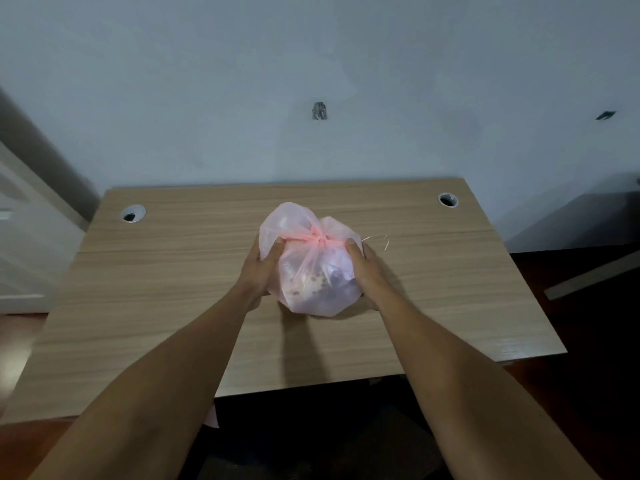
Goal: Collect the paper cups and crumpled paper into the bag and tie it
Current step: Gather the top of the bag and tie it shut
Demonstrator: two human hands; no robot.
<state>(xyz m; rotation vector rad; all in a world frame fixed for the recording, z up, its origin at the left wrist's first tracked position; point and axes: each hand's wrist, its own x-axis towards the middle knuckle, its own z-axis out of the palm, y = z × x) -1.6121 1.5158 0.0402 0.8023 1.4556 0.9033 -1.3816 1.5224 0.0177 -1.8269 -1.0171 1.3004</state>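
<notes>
A pink translucent plastic bag (313, 271) sits full and rounded on the wooden desk (173, 289), at its middle. A knot (320, 237) closes its top, with loose bag ends puffed up behind it. Pale and patterned shapes show dimly through the plastic; I cannot tell cups from paper. My left hand (258, 268) presses against the bag's left side. My right hand (367, 263) cups the right side, thumb near the knot.
Two round cable holes (132, 213) (448, 199) sit in the desk's far corners. A thin pale string or wire (377, 240) lies just right of the bag. A blue-grey wall (311, 81) stands behind the desk. A dark floor (588, 323) lies to the right.
</notes>
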